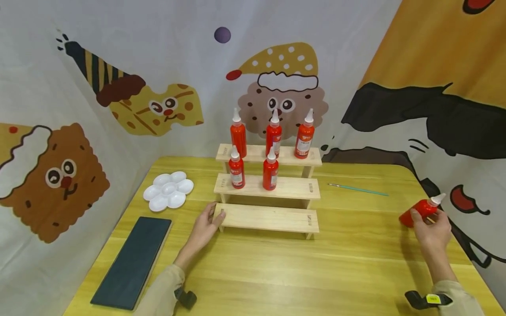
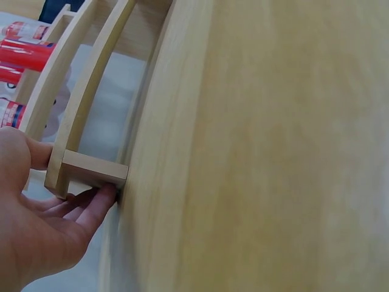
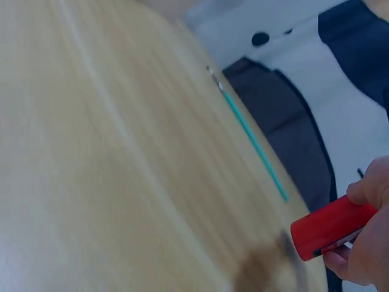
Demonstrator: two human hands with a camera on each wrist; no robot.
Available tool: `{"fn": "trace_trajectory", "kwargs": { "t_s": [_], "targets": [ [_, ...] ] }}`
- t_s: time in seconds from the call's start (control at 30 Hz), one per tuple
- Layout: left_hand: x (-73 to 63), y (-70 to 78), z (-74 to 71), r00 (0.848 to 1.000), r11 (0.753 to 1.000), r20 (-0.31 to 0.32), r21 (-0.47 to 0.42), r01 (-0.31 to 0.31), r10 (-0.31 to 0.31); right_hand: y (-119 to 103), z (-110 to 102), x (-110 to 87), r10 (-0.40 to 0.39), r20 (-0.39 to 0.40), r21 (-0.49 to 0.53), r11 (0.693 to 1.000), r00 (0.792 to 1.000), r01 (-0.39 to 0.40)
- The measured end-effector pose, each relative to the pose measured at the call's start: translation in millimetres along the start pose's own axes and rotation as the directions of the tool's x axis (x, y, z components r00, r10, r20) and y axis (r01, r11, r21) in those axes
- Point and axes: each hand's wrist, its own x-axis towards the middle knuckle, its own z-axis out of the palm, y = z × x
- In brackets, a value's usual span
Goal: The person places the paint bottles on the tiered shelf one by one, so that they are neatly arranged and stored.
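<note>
My left hand [image 1: 205, 223] grips the left end of the lowest step of a three-tier wooden stand [image 1: 269, 217], thumb on top and fingers against the side support [image 2: 94, 169]. Far to the right, my right hand [image 1: 431, 230] holds a red paint bottle [image 1: 420, 212] with a white pointed nozzle, tilted over the table's right side. In the right wrist view the base of this red bottle [image 3: 331, 228] points toward the tabletop. Three red bottles stand on the top tier, among them the right one [image 1: 304, 139]. Two more, including a left one [image 1: 236, 172], stand on the middle tier.
A white flower-shaped palette [image 1: 169, 190] lies left of the stand on the wooden table [image 1: 269, 281]. In front of it is a dark rectangular board [image 1: 134, 261]. A thin turquoise paintbrush [image 1: 361, 190] lies right of the stand. A cartoon-printed cloth [image 1: 189, 57] hangs behind.
</note>
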Motion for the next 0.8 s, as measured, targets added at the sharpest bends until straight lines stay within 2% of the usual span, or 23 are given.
{"fn": "trace_trajectory", "kwargs": {
  "t_s": [0.1,0.23,0.37,0.43,0.57,0.8],
  "targets": [
    [-1.5,-1.1,0.4,1.000,1.000,0.002,-0.001,0.001,-0.001,-7.7,1.7,-5.1,-0.018,0.017,-0.006,1.000,1.000,0.018],
    [-1.4,-0.7,0.8,1.000,1.000,-0.002,-0.004,0.005,-0.005,-28.6,6.9,-16.5,-0.099,0.012,0.000,0.995,0.995,0.099],
    [-1.1,2.3,0.8,1.000,1.000,0.000,0.001,0.005,-0.005,-53.5,13.2,-32.9,-0.198,0.021,0.022,0.980,0.980,0.198],
    [-1.4,3.2,0.7,1.000,1.000,-0.001,0.000,0.008,-0.008,-66.5,17.1,-42.4,-0.245,0.050,0.018,0.970,0.968,0.244],
    [-2.0,3.4,1.1,1.000,1.000,-0.010,0.000,0.009,-0.009,-90.8,27.4,-61.5,-0.365,0.101,0.021,0.931,0.926,0.365],
    [-0.6,2.4,1.7,1.000,1.000,-0.015,0.006,0.015,-0.015,-129.0,53.1,-91.9,-0.579,0.172,0.116,0.815,0.797,0.567]
  ]
}}
